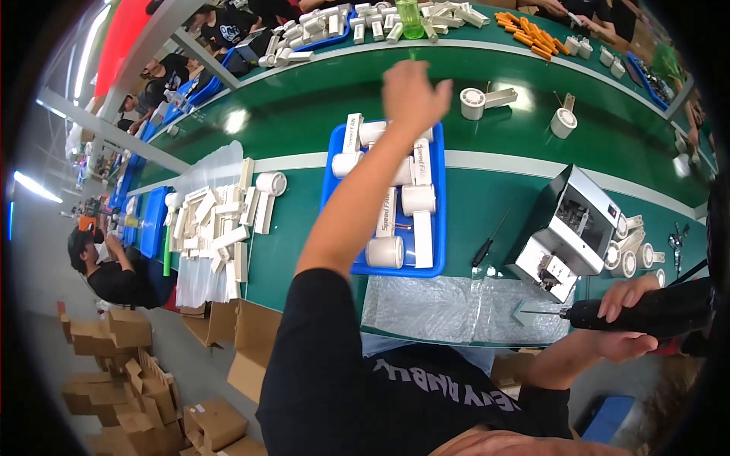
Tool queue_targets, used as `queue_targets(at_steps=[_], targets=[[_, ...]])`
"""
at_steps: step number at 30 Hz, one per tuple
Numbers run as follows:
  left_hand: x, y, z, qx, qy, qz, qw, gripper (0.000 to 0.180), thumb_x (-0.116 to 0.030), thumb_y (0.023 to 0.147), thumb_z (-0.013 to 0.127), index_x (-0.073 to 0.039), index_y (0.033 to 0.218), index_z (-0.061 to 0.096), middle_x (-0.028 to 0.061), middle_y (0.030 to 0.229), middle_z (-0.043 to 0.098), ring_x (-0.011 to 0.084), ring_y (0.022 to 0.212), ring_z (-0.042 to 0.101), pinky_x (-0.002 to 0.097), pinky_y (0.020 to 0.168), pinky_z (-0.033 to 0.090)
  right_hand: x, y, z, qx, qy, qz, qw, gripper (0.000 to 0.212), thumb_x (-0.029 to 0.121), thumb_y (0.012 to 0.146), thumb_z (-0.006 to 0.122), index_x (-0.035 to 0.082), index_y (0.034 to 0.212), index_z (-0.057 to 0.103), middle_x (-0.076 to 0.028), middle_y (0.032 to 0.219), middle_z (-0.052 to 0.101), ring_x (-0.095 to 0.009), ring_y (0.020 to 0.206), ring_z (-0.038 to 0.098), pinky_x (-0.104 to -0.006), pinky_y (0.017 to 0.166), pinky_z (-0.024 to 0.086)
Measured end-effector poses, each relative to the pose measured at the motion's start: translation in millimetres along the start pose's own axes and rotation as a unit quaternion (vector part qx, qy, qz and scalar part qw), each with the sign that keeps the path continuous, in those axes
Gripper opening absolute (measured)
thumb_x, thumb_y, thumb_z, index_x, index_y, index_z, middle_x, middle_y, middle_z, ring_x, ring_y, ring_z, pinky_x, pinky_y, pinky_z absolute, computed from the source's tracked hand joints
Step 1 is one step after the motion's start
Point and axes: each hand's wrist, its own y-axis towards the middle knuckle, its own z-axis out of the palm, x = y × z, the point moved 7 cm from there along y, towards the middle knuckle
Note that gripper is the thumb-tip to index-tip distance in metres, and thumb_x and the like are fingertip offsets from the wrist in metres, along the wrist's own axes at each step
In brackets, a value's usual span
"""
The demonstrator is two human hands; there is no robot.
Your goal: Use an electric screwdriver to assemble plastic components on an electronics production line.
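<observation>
My left hand [414, 95] is stretched over the green conveyor belt, beyond the blue tray [439, 228]. Its thumb stands apart from the fingers, which are slightly blurred, and no held thing shows. Beneath that forearm, the tray carries several white handheld fan bodies [385, 252], round heads with rectangular handles. At the lower right, my right hand [627, 308] grips a black electric screwdriver [654, 310], its thin bit pointing left above a sheet of bubble wrap [426, 308]. Two white fan parts, one a round head with a handle [473, 103], lie on the belt to the right.
A silver-and-black machine [570, 228] stands right of a loose screwdriver [484, 249]. White housings [217, 220] are heaped at left; more fan parts [627, 258] lie at right. Across the belt are white parts, orange pieces [525, 34] and co-workers. Cardboard boxes [137, 387] occupy the floor.
</observation>
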Motion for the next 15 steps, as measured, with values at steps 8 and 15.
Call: queue_targets(at_steps=[8, 15], targets=[[117, -124, -101, 0.235, 0.136, -0.142, 0.952, 0.065, -0.037, 0.068, 0.080, -0.010, 0.123, 0.055, 0.0159, 0.122, 0.050, 0.0374, 0.113, 0.048, 0.0462, 0.096, 0.044, -18, -6, 22, 0.084, 0.003, 0.037, 0.996, 0.070, 0.063, 0.088, 0.056, -0.005, 0.093, 0.040, -0.011, 0.088, 0.044, -0.013, 0.058, 0.052, -0.0240, 0.048, 0.045], [139, -130, -114, 0.218, 0.004, -0.194, 0.956, 0.047, -0.027, 0.079, 0.074, -0.015, 0.122, 0.057, 0.0163, 0.116, 0.058, 0.0345, 0.104, 0.060, 0.0412, 0.088, 0.050, -16, -16, 31, 0.083, -0.010, 0.056, 0.995, 0.070, 0.060, 0.089, 0.056, -0.006, 0.103, 0.040, -0.011, 0.090, 0.043, -0.013, 0.062, 0.051, -0.0238, 0.052, 0.044]])
